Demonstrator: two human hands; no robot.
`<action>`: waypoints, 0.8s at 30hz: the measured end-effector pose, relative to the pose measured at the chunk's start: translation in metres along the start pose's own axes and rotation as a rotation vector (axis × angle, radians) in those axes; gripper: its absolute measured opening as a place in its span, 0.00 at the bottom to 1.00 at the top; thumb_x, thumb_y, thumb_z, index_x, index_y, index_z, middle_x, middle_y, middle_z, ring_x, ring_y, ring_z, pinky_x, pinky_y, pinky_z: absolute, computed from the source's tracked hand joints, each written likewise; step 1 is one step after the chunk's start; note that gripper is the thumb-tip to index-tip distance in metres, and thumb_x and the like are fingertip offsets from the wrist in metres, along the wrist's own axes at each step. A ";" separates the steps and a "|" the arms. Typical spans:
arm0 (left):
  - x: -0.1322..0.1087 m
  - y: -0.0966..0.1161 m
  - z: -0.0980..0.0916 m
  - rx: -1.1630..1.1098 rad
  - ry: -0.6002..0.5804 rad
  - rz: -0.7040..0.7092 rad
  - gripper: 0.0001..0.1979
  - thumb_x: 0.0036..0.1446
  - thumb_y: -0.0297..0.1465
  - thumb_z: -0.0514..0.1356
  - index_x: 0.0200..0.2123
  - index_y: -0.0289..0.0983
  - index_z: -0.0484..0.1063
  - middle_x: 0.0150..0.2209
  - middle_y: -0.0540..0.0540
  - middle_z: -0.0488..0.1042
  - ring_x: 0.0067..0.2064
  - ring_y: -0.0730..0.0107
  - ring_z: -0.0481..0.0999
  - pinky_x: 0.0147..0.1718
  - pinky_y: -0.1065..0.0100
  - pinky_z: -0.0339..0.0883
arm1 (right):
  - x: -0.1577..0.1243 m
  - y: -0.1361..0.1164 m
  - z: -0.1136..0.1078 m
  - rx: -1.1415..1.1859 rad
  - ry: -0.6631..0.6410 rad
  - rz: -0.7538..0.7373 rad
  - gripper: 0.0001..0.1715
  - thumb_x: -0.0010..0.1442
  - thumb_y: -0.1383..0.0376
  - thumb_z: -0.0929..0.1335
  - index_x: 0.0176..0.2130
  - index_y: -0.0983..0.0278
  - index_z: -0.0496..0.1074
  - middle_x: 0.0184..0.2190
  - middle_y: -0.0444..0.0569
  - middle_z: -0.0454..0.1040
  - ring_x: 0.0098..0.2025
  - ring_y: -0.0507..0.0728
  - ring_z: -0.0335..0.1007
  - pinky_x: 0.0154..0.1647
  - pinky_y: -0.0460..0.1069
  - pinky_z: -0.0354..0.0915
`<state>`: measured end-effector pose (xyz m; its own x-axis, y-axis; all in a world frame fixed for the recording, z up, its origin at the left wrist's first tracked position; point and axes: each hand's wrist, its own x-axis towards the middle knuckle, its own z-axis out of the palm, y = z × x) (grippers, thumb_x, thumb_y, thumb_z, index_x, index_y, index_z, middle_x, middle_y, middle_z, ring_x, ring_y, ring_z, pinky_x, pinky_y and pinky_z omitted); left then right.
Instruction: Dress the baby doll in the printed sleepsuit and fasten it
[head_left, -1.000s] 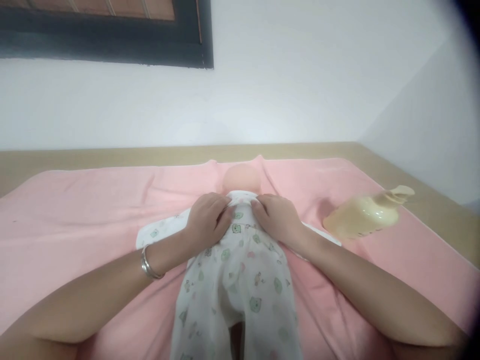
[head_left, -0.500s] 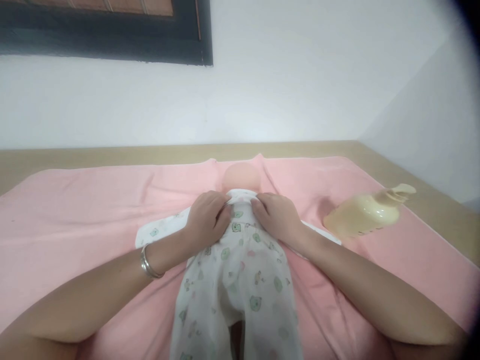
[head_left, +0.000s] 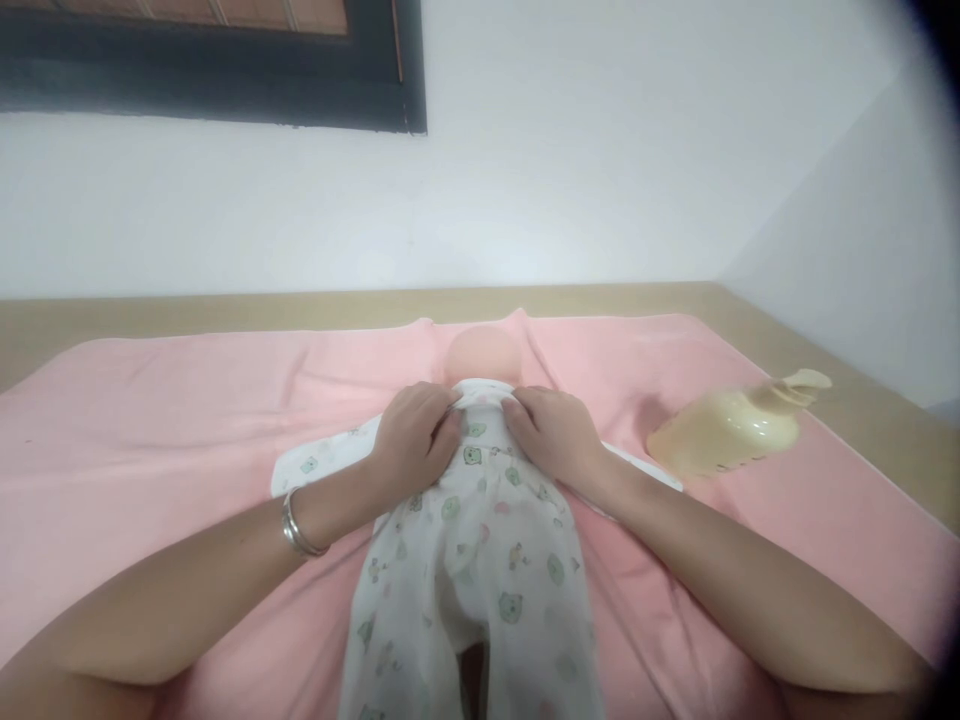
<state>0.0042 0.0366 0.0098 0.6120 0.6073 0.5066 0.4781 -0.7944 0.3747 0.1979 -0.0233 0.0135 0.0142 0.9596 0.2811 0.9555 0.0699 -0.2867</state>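
A baby doll lies in the middle, its smooth round head (head_left: 483, 355) at the far end. It wears a white baby outfit (head_left: 480, 530) printed with green animal faces, the sleeves spread to both sides. My left hand (head_left: 416, 435), with silver bangles at the wrist, is closed on the cloth at the left of the collar. On the opposite side, my right hand (head_left: 559, 435) holds the cloth by the collar with bent fingers. My fingertips are partly hidden, and the lower end of the outfit runs out of view.
Underneath lies a pink blanket (head_left: 187, 420) with some creases, on a tan surface (head_left: 225, 312). To the right, a glossy pale-yellow pump bottle (head_left: 727, 430) rests tilted on the blanket. A white wall (head_left: 562, 180) stands behind, with a dark frame (head_left: 225, 90) at upper left.
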 end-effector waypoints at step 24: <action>0.005 0.005 -0.002 0.059 -0.079 -0.134 0.13 0.60 0.33 0.46 0.26 0.38 0.63 0.26 0.48 0.68 0.30 0.67 0.66 0.29 0.64 0.59 | -0.001 0.000 -0.001 -0.002 -0.010 0.006 0.23 0.65 0.58 0.53 0.24 0.63 0.61 0.22 0.43 0.65 0.23 0.51 0.55 0.25 0.48 0.43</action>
<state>0.0083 0.0357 0.0158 0.5870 0.7084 0.3918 0.5935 -0.7058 0.3869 0.1978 -0.0240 0.0141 0.0172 0.9627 0.2700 0.9559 0.0634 -0.2868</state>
